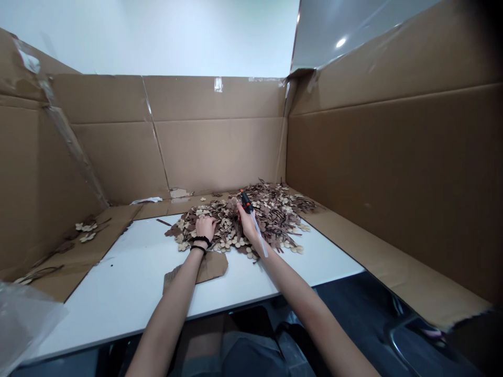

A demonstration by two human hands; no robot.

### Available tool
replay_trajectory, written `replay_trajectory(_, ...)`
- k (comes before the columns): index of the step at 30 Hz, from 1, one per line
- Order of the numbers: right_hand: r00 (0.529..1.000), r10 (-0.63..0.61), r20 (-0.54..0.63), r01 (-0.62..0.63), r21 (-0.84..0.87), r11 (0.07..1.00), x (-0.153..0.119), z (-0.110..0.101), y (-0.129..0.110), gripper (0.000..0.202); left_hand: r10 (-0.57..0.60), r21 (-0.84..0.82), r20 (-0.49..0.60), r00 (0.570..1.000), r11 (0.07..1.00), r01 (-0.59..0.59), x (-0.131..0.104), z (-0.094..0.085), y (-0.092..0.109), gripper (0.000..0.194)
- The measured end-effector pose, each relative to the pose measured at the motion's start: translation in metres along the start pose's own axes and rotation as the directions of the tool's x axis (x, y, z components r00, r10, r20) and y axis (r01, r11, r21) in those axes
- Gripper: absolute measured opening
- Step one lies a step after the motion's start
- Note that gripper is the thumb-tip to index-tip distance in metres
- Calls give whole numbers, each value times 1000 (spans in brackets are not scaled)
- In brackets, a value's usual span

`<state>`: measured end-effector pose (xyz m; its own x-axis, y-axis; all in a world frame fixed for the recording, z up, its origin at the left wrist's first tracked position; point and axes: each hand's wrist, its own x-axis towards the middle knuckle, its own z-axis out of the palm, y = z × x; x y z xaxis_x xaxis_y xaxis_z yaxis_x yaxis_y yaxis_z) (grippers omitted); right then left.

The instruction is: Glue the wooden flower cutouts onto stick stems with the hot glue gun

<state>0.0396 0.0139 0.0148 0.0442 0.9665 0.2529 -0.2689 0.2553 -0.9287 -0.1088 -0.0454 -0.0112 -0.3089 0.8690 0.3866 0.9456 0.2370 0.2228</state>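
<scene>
My right hand (246, 221) is wrapped round a black and orange glue gun (246, 201), which points away from me over the pile. A long translucent glue stick (259, 234) juts from its rear, back over my wrist. Further left, my left hand (206, 227) is at the near left part of the pile with its fingers curled down. What those fingers hold, if anything, is hidden. Around both hands spreads a heap of brown and cream flower-shaped pieces and thin dark strips (275, 209). Below my left wrist, a flat piece of cardboard (212, 267) lies on the white tabletop.
Tall cardboard walls (220, 146) stand behind and on both sides of the white table (129, 262). Several cream flowers with stems (87, 230) lie on the cardboard at the left. A clear plastic bag (27, 319) sits at the near left corner.
</scene>
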Motion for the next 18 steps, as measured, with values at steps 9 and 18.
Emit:
replay_trajectory(9,998,-10,54,11,-13,1000,3,-3,2,35,-117,-355,-160,980,933,54,2,-23,-8,21)
replay_trajectory(18,982,-26,185,34,-40,999,10,-6,15,37,-63,-879,-35,997,476,-1,8,-27,2,32)
